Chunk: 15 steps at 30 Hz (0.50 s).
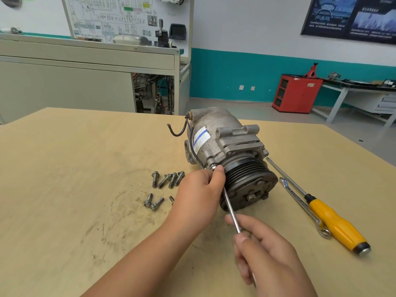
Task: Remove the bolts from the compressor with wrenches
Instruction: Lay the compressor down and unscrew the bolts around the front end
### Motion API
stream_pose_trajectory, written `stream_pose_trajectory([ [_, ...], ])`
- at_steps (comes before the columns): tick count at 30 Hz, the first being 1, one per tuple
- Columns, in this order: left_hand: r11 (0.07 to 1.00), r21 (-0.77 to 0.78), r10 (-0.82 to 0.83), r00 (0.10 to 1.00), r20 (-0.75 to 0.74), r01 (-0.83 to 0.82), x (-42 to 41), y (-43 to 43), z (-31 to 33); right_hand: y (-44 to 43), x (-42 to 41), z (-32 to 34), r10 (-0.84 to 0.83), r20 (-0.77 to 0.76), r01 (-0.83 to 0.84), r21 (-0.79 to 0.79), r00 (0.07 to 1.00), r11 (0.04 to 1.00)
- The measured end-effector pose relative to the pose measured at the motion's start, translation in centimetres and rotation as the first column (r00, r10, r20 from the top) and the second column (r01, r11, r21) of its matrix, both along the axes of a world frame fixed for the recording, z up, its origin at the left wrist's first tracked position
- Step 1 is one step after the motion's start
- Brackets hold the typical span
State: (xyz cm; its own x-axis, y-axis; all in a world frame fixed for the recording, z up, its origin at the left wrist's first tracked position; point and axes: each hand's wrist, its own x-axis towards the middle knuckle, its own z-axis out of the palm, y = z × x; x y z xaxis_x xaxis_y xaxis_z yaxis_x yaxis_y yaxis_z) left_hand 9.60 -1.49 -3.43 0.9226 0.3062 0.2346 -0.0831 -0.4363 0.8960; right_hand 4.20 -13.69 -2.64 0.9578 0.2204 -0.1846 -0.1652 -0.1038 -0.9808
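I am working on the compressor [216,144], which is lying on its side near the middle of the wooden table [75,168], pulley [248,179] end turned toward me. My left hand [199,191] is closing round the head end of a slim wrench [230,207], fingers curled and the thumb pressing where the tool is meeting a bolt [212,167] on the housing flange just behind the pulley. My right hand [265,251] is gripping the lower part of the same wrench's shaft, thumb and fingers clamped on it; the far end of the tool is hidden under my palm. Four loose bolts [169,180] are lying side by side to the left of the compressor, and a second cluster [155,203] is lying nearer to me, one of them partly hidden by my left wrist. To the right, a spare wrench [300,203] and a yellow-handled screwdriver [336,226] are resting alongside each other, untouched. Judging by this, the task is looking well advanced: several bolts are out, the flange bolt is being worked now, and a centre bolt [251,197] is showing on the pulley face; whether others are waiting on hidden sides I cannot tell.
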Motion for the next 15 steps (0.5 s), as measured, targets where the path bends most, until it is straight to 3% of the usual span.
stream_pose_trajectory([
  [3, 0.998, -0.065, -0.011, 1.000, -0.012, 0.010, 0.1, 0.2, -0.2, -0.1, 0.1, -0.3, 0.172, -0.192, -0.100, 0.335, 0.966, 0.937],
  [8, 0.928, -0.350, -0.163, 0.984, -0.074, 0.127, -0.2, 0.3, 0.1, 0.1, 0.4, -1.6, 0.257, -0.163, -0.180, 0.382, 0.952, 0.907],
  [15, 0.997, -0.061, -0.050, 0.996, -0.070, 0.045, -0.4, 0.4, 0.0, -0.5, 0.4, -1.2, 0.131, -0.120, -0.094, 0.276, 0.984, 0.957],
])
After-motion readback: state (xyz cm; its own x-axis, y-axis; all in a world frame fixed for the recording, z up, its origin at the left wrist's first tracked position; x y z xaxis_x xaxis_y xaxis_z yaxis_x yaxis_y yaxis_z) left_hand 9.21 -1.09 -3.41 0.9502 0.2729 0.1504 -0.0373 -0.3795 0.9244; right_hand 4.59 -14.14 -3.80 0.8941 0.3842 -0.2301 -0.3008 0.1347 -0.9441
